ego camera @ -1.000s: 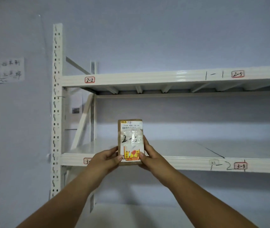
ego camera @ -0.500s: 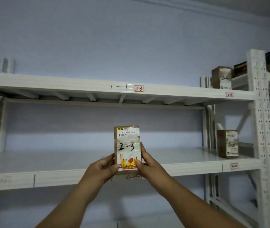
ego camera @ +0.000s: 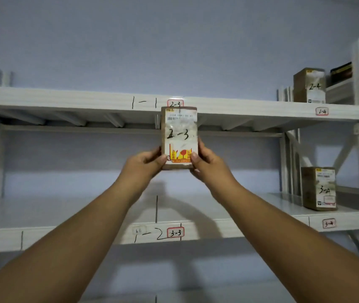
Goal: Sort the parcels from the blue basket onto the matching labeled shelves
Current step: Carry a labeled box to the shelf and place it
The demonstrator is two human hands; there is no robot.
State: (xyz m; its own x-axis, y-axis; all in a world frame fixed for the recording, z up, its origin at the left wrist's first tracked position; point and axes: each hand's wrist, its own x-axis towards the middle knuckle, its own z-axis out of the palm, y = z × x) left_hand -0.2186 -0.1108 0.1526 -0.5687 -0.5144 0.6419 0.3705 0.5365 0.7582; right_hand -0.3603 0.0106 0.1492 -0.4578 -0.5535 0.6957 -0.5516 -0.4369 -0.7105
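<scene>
I see both hands raised, my left hand [ego camera: 144,160] and right hand [ego camera: 207,160] gripping the lower edges of an upright parcel [ego camera: 179,136] marked 2-3. Its top overlaps the 2-3 label [ego camera: 175,103] on the upper shelf [ego camera: 65,101]. At right stand parcels marked 2-4 [ego camera: 309,86] and 3-4 [ego camera: 319,189].

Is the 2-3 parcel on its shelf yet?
No. Both hands, left and right, hold the parcel upright just below the 2-3 tag.
</scene>
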